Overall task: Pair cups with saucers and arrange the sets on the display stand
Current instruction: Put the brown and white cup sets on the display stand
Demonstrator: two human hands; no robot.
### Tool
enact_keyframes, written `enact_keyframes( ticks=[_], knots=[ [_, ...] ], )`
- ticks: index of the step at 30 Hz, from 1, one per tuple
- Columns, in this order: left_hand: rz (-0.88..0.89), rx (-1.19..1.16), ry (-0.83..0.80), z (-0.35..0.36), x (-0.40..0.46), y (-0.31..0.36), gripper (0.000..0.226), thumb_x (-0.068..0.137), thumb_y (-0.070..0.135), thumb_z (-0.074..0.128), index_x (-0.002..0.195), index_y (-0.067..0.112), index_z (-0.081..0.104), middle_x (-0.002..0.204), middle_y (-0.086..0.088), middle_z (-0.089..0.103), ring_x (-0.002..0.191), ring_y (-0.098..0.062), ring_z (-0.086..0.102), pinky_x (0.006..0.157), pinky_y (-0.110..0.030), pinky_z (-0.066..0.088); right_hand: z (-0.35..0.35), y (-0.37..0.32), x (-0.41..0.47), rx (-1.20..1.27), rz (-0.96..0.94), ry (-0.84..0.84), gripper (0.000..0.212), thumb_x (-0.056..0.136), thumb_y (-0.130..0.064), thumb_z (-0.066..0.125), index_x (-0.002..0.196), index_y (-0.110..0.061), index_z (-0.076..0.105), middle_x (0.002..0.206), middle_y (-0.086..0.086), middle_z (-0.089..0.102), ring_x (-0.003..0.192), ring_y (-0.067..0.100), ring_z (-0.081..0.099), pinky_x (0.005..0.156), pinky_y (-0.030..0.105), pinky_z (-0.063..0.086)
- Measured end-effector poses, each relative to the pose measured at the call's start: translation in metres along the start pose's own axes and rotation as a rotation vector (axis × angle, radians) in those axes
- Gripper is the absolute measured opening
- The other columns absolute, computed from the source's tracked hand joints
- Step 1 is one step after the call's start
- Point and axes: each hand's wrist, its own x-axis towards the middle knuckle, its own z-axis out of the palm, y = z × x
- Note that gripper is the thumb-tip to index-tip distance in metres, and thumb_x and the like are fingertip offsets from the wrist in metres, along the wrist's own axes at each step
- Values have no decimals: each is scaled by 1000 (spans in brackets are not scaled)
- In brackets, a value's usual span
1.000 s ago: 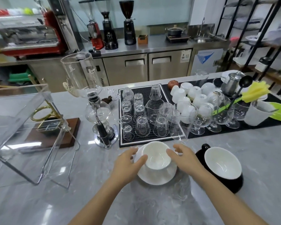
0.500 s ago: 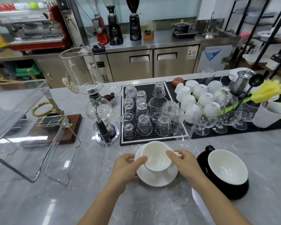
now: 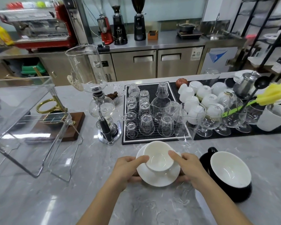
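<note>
White glazed ceramic cup (image 3: pixel 158 157) sits on its round white saucer (image 3: pixel 159 177), lower centre of frame, on the grey marbled counter (image 3: pixel 39 192). Half a second ago the set lay flat on the stone; now the saucer's near edge looks raised, with fingers tucked beneath it on both sides. Read: the lift has begun.

Left hand (image 3: pixel 128 169): fingers curled under the saucer's left rim, thumb pressed against the cup's left wall. Right hand (image 3: pixel 187 168): same hold mirrored, thumb over the cup's right rim, fingers under the saucer. Both are grasping the set as one unit, cup pinned to saucer.

Clear acrylic display stand (image 3: pixel 28 120) stands at left of frame, well apart from the set; nothing shows on its shelves that I can make out. A second set, a black cup with white interior (image 3: pixel 229 172) on a dark saucer, waits at lower right, just beside the right hand, untouched.

Judgement: pairing of the first set is done and the carry to the stand comes next, leftward. The glass siphon brewer (image 3: pixel 102 111) and the black mat of upturned glasses (image 3: pixel 146 114) stand just behind the set, so a low sweep left seems safest. The thumbs should keep the cup from sliding on the saucer.
</note>
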Motion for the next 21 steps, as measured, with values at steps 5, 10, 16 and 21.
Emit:
enact_keyframes(
  ticks=[5, 10, 16, 21],
  knots=[
    [11, -11, 9, 1, -1, 2, 51, 69, 28, 88, 104, -3, 68, 98, -25, 77, 87, -36, 77, 64, -42, 64, -1, -3, -1, -5, 1, -15, 54, 78, -43, 78, 98, 6, 64, 81, 17, 65, 68, 32, 68, 52, 44, 58],
    [3, -8, 6, -3, -4, 0, 56, 66, 26, 89, 105, -7, 68, 96, -28, 76, 83, -38, 77, 67, -49, 64, 1, -6, -7, -52, -27, -15, 67, 75, -42, 80, 97, 17, 59, 76, 18, 61, 66, 34, 67, 56, 63, 54],
    [49, -51, 33, -14, -24, -1, 54, 67, 23, 89, 105, -9, 68, 97, -30, 75, 80, -40, 77, 60, -44, 64, 9, -10, -21, -75, -103, -12, 78, 56, -60, 80, 91, 9, 66, 77, 17, 65, 70, 38, 69, 63, 63, 54],
    [145, -125, 98, -28, -49, 12, 42, 71, 15, 87, 100, -10, 70, 96, -31, 75, 77, -38, 77, 56, -40, 63, 21, -32, -34, -36, -210, -41, 75, 65, -56, 81, 88, 12, 61, 75, 14, 54, 65, 26, 57, 55, 44, 53]
  ],
)
